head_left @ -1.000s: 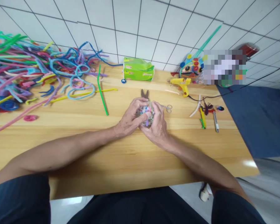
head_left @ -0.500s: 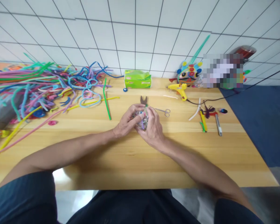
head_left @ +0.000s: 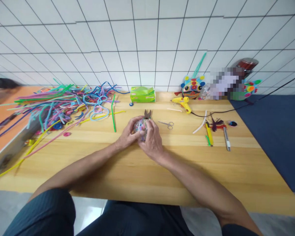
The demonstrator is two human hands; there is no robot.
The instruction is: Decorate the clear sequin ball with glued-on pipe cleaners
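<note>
A round, clear bundle with many coloured bits (head_left: pixel 140 126) is clasped between both hands near the middle of the wooden table. My left hand (head_left: pixel 128 134) wraps round its left side, with the thumb across the front. On the right side, my right hand (head_left: pixel 152 139) curls its fingers over the bundle. Pliers (head_left: pixel 147 114) with dark open jaws point away just beyond the fingertips; their handles are hidden by the hands. Small scissors (head_left: pixel 167 125) lie to the right of my right hand.
Coloured pipe cleaners (head_left: pixel 64 101) are heaped at the left. Behind stand a green tissue pack (head_left: pixel 142 95) and a colourful mask-like craft (head_left: pixel 193 88). A yellow glue gun (head_left: pixel 183 103) trails a black cord. A cutter (head_left: pixel 226 139) lies at the right.
The camera view has shifted, showing more of the left side. Both hands still clasp the bundle, and its coloured top is more exposed between the fingers.
</note>
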